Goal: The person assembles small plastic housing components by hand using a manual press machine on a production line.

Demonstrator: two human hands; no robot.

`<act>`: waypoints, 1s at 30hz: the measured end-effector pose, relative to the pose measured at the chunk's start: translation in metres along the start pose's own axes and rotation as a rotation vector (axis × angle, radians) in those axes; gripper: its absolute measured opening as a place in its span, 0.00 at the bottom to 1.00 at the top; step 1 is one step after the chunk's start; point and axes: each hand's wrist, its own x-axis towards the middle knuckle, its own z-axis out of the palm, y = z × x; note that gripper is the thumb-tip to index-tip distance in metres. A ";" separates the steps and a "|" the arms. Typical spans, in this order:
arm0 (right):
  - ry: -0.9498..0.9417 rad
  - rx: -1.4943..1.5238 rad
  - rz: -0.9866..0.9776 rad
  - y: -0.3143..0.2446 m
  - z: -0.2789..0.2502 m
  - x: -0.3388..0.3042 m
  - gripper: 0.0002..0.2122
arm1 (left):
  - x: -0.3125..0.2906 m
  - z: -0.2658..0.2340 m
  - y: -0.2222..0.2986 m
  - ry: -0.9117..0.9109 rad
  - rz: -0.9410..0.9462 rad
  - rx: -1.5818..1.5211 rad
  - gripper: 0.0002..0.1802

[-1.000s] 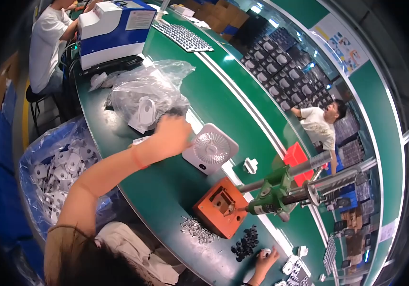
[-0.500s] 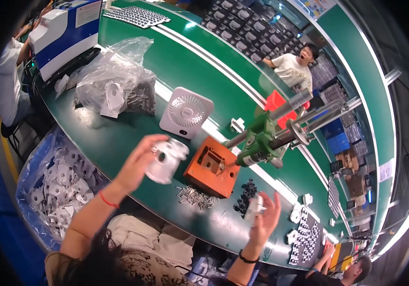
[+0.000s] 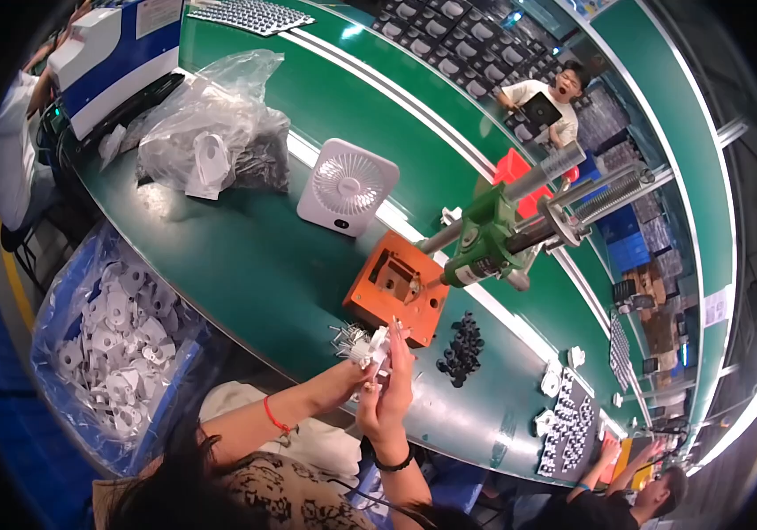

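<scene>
In front of the orange fixture, a white plastic part (image 3: 372, 348) is held between my two hands. My left hand (image 3: 348, 380), a red string at its wrist, closes on it from the left, its fingers largely hidden. Along the part's right side my right hand (image 3: 389, 399) presses with long, closed-together fingers. Whether this is one piece or two pieces put together cannot be made out. Small metal pins (image 3: 346, 336) lie just beyond the hands, partly covered by them. The orange fixture block (image 3: 377, 306) sits beneath a green hand press (image 3: 482, 238).
A white fan (image 3: 349, 187) stands behind the fixture. Black small parts (image 3: 461, 349) lie in a pile to the right. A clear bag (image 3: 186, 141) sits far left; a blue bin (image 3: 166, 408) of white parts is below the table edge. Co-workers sit across and at right.
My hands have come together in front of the fixture. The left brought its white shell rightward and down; the right moved left with its small white piece. The person opposite now holds a dark panel.
</scene>
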 end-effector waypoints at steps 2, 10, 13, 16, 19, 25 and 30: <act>-0.035 0.062 0.106 -0.005 -0.003 0.001 0.26 | 0.000 -0.002 -0.001 -0.069 -0.105 -0.072 0.44; 0.168 -0.345 0.517 0.040 -0.064 0.010 0.19 | 0.027 -0.009 0.062 0.324 0.158 0.595 0.32; -0.190 -0.863 0.520 0.087 -0.084 -0.035 0.17 | 0.055 -0.020 0.091 0.270 0.398 1.347 0.37; -0.223 -0.989 0.626 0.090 -0.062 -0.046 0.16 | 0.082 -0.043 0.092 0.170 0.310 1.599 0.38; -0.287 -1.004 0.566 0.088 -0.048 -0.050 0.14 | 0.105 -0.056 0.081 0.064 0.227 1.737 0.42; -0.091 -0.960 0.471 0.105 -0.062 -0.018 0.09 | 0.136 -0.055 0.085 -0.192 0.228 1.823 0.49; -0.205 -1.060 0.299 0.148 -0.055 -0.010 0.12 | 0.142 -0.070 0.090 -0.267 0.031 1.749 0.54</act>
